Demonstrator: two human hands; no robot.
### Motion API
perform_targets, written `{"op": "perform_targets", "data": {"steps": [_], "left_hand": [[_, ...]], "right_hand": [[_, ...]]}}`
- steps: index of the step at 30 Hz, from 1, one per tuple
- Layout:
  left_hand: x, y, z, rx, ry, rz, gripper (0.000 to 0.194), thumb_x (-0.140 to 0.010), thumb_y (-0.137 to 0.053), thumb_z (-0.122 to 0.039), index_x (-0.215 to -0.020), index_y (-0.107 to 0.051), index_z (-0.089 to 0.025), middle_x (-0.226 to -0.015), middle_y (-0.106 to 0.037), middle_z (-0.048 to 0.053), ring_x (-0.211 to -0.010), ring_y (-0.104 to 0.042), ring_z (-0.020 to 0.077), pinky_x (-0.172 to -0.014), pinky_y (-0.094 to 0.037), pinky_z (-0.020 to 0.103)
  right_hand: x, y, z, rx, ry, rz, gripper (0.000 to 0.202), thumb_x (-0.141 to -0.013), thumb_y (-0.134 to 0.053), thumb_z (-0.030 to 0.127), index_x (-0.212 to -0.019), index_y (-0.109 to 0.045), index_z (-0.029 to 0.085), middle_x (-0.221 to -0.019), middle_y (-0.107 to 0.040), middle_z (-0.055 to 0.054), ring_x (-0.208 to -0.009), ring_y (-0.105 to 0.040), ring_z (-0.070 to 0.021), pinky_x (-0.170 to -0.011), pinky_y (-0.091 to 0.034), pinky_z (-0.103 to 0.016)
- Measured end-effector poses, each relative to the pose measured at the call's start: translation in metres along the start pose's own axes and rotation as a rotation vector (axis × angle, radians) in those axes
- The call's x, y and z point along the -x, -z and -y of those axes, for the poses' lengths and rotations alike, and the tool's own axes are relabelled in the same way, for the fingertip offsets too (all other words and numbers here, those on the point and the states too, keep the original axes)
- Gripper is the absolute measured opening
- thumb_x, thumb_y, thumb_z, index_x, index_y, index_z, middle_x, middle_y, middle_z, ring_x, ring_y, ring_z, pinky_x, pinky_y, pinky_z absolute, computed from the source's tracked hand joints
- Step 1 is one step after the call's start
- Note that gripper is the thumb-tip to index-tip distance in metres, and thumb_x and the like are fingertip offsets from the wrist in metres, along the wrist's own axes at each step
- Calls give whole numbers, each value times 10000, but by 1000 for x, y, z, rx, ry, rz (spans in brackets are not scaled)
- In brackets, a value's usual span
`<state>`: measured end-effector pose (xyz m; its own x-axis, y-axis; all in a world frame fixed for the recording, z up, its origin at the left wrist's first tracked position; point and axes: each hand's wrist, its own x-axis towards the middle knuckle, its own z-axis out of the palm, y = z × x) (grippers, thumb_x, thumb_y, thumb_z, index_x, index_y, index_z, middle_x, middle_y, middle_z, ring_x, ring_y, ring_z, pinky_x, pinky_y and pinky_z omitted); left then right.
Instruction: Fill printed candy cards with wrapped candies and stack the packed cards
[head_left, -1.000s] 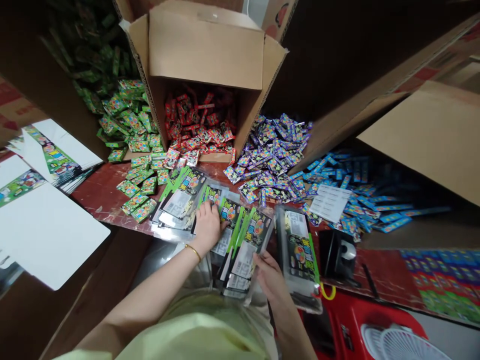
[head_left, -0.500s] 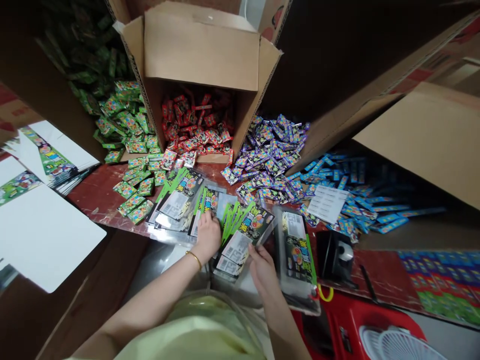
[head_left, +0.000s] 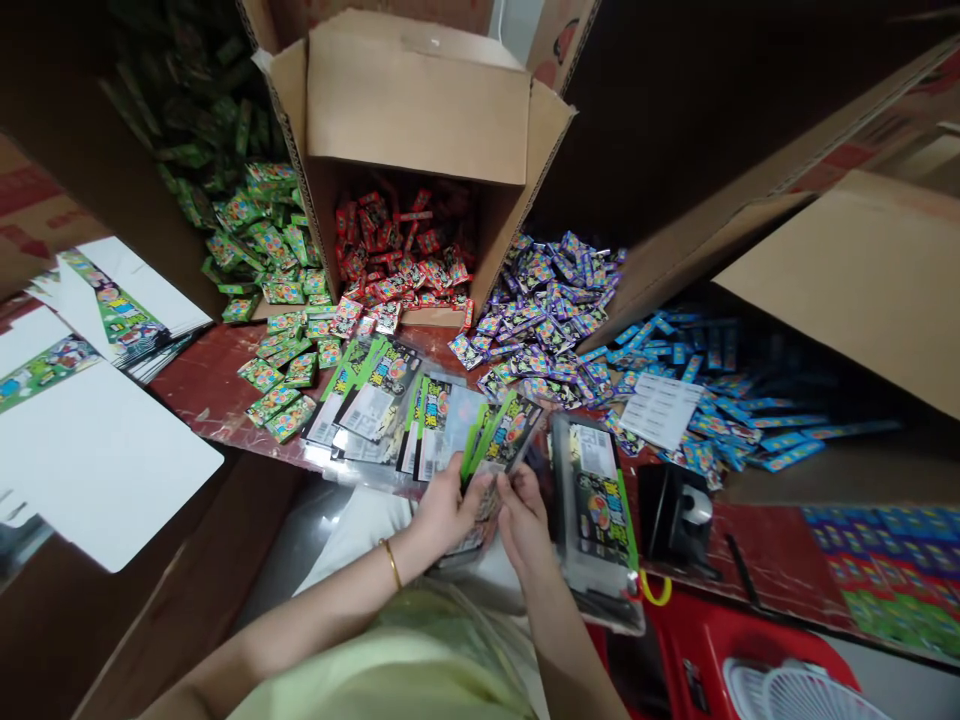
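Observation:
Both hands meet low in the centre over a fanned bundle of black and green printed packets point(head_left: 510, 430). My left hand point(head_left: 448, 505), with a gold bangle at the wrist, is closed on the bundle's left side, thumb on top. Fingers bent, my right hand point(head_left: 525, 515) grips its right side. The bundle's lower part is partly hidden by the hands. Just left, more such packets point(head_left: 379, 395) lie fanned on clear plastic at the table edge. To the right rests a stack of clear sleeves with a black and green card point(head_left: 598, 500).
Cartons spill green point(head_left: 285, 290), red point(head_left: 405, 270), purple point(head_left: 551, 300) and blue point(head_left: 705, 370) small packs onto the red table point(head_left: 202, 385). White cards point(head_left: 127, 460) lie left. A black dispenser point(head_left: 679, 510) stands right, above a red stool point(head_left: 690, 640).
My left hand has moved right, from the middle packets to the bundle in my right hand. The bundle is now held by both hands and more upright. The view has shifted slightly.

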<state>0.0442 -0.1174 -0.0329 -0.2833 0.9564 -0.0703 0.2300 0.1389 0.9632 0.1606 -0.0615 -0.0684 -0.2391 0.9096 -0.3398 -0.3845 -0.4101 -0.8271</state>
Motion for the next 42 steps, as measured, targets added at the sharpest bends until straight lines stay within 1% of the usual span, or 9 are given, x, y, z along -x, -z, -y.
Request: {"op": "perform_targets", "data": {"steps": [5, 9, 12, 20, 28, 31, 34, 38, 42], "left_hand": [[-11, 2, -2, -17, -133, 131, 378, -965, -350, -438, -1071, -584, -161, -970, -679, 95, -901, -643, 213, -826, -502, 334], [-41, 8, 22, -506, -103, -190, 537, -914, -449, -478, -1246, -531, -64, -1333, -514, 229, -1263, -464, 327, -1063, -350, 482], [-55, 6, 45, -905, -45, -191, 849, -789, -629, -455, -1417, -330, 33, -1520, -263, 281, -1409, -240, 398, -1147, -196, 532], [-51, 1, 70, -1169, -214, -8, 712, -788, -375, -31, -1488, -277, -118, -1592, -162, 79, -1469, 21, 267, -1193, -64, 537], [-41, 27, 67, -1279, -322, 375, 798, -673, -654, -282, -1379, -437, 20, -1528, -269, 237, -1461, 3, 343, -1194, -43, 528], [-25, 22, 68, -1328, -376, 523, 740, -660, -674, -334, -1300, -542, 13, -1460, -398, 244, -1455, -87, 364, -1195, -23, 524], [-4, 6, 68, -1307, -423, 495, 627, -761, -571, -202, -1353, -489, -14, -1496, -349, 207, -1447, -178, 319, -1189, -169, 476], [14, 1, 52, -1010, -554, 551, 496, -832, -464, -91, -1316, -519, 3, -1420, -451, 247, -1358, -397, 317, -1091, -365, 453], [-11, 31, 15, -418, -497, 591, 306, -917, -437, -183, -1077, -697, -168, -1113, -722, 99, -1010, -677, 197, -906, -502, 306]], "right_hand": [[-2, 18, 14, -36, -105, -15, 508, -541, -871, 267, -1006, -667, 241, -992, -738, -20, -919, -677, -206, -886, -520, -363], [-9, 35, 12, -10, -162, -212, 405, -474, -898, 251, -830, -713, 196, -833, -755, -6, -822, -690, -203, -858, -531, -352], [-8, 41, 3, 25, -169, -241, 416, -448, -906, 280, -811, -727, 184, -835, -758, -18, -827, -689, -212, -871, -521, -362], [3, 21, -10, 74, -111, -64, 566, -543, -872, 339, -1062, -696, 200, -1117, -716, -59, -1088, -626, -238, -1030, -418, -404], [-11, 3, 0, 69, -156, 52, 425, -538, -876, 351, -904, -739, 183, -978, -750, -64, -1020, -648, -252, -1018, -418, -408], [-16, 8, -1, 71, -174, 66, 432, -524, -885, 346, -896, -739, 184, -960, -753, -54, -997, -658, -247, -994, -443, -388], [-17, 27, -1, 13, -241, 74, 414, -538, -879, 366, -885, -736, 191, -910, -758, -53, -960, -680, -264, -933, -496, -397], [-8, 61, 15, -36, -290, 27, 358, -548, -875, 373, -830, -734, 205, -856, -762, -46, -861, -707, -258, -834, -554, -389], [8, 87, 47, -64, -239, -22, 316, -516, -894, 335, -773, -729, 250, -820, -761, 3, -743, -708, -200, -737, -579, -322]]}}
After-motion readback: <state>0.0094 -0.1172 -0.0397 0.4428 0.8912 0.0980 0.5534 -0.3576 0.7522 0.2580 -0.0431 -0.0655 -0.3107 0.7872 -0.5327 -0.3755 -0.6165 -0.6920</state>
